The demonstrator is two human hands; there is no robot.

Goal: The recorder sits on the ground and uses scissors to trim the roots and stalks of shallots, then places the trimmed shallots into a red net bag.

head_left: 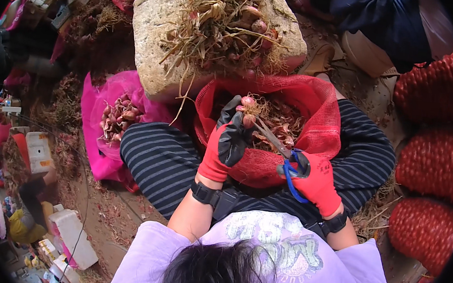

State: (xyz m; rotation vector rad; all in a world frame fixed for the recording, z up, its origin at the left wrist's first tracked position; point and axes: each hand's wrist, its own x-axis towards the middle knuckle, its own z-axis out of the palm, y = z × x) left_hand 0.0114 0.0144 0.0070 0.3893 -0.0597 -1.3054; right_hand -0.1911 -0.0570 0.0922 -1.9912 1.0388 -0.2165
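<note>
My left hand [234, 134], in a red glove with a dark palm, is closed on a small bunch of shallots [248, 102] with stringy roots. In my right hand [313, 177], gloved alike, are scissors [290, 172] with blue handles. Their blades point up and left, with the tips at the roots beside the lower shallot. Beneath both hands a red mesh sack [324, 118] stands with its mouth wide, holding loose skins and trimmings [288, 126]. Whether the blades touch the roots I cannot tell.
A pale block [159, 23] ahead carries a heap of dried shallot stalks [210, 25] with bulbs. At my left, a pink mesh bag [93, 112] holds trimmed shallots [119, 117]. Full red mesh sacks [432, 156] line the right. A white foam box [73, 236] lies lower left.
</note>
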